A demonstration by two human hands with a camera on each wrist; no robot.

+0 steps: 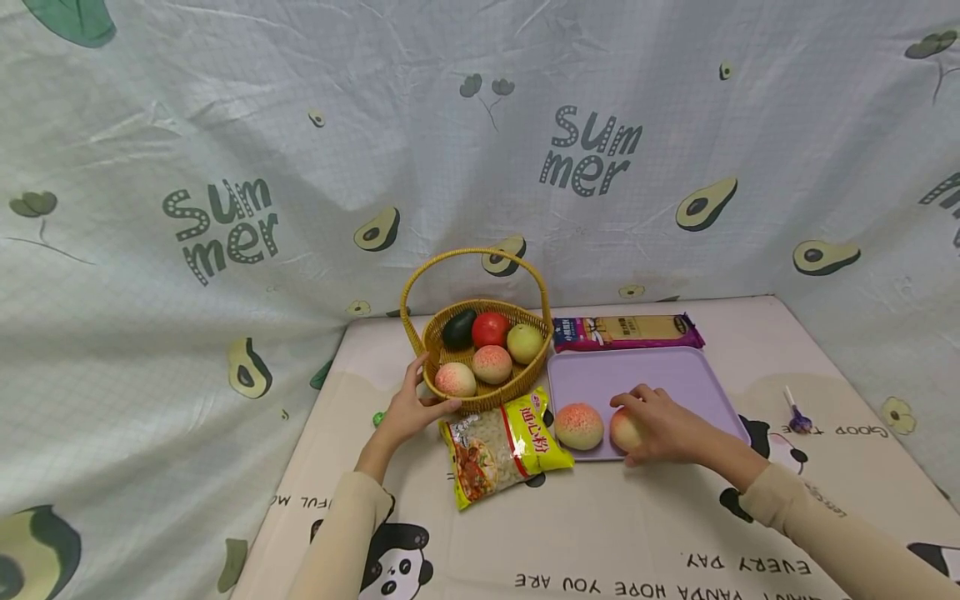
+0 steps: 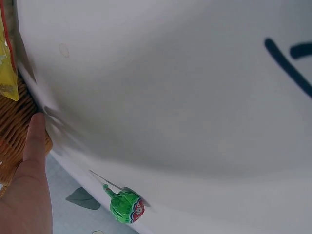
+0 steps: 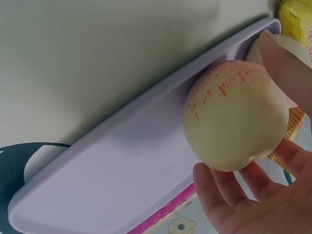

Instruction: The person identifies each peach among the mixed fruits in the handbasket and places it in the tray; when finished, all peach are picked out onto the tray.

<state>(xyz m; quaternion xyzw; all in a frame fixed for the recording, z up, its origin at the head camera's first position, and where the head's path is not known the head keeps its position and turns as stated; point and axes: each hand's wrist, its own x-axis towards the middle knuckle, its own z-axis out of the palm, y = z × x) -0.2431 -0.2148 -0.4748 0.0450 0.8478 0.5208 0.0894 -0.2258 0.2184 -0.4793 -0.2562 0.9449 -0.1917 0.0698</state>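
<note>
My right hand (image 1: 660,425) holds a peach (image 3: 236,114) over the front of a lilac tray (image 1: 645,375), thumb on one side and fingertips on the other. A second peach (image 1: 579,427) sits just left of it, at the tray's front left corner. My left hand (image 1: 408,408) rests against the left front of a wicker basket (image 1: 480,402); in the left wrist view one finger (image 2: 34,141) lies straight along the weave. Inside the basket are two more peaches (image 1: 455,380), a red tomato-like fruit (image 1: 491,330), a yellow-green round fruit (image 1: 524,343) and a dark avocado-like one (image 1: 459,329).
A yellow food bag (image 1: 502,446) lies before the basket, close to the tray. Behind the tray is a long purple noodle pack (image 1: 628,332). A purple lollipop (image 1: 799,419) lies to the right, a green lollipop (image 2: 126,205) near my left hand. The basket's tall handle (image 1: 474,249) arches up.
</note>
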